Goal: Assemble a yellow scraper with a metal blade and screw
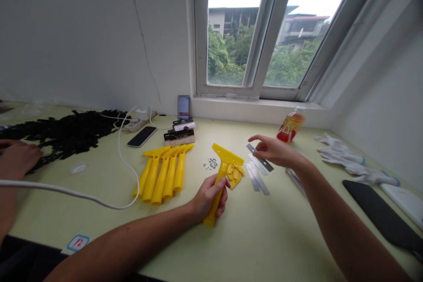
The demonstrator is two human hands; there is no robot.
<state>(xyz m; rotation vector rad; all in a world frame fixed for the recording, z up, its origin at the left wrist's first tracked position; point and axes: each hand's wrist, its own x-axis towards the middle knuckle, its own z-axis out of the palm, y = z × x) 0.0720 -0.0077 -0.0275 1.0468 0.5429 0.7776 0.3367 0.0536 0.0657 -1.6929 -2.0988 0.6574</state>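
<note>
My left hand (213, 198) is wrapped round a yellow scraper handle (222, 172), its wide T-shaped head pointing up and away from me. My right hand (272, 150) hovers over several flat metal blades (257, 178), index finger stretched out and thumb apart from it. One darker blade (269, 166) passes under that hand; whether the fingertips touch it is hard to tell. Behind the held scraper handle lie small yellow plastic pieces (235, 176), partly hidden by its head. A little cluster of metal nuts (210, 164) sits to their left.
Several yellow scraper handles (163, 176) lie in a row at left. Behind are a phone (142, 136), small boxes (179, 136) and a power strip (137, 123). A white cable (122, 206) loops across the left. Another person's hand (20, 157) is near black pieces (76, 132). A bottle (291, 125) and gloves (350, 158) stand right.
</note>
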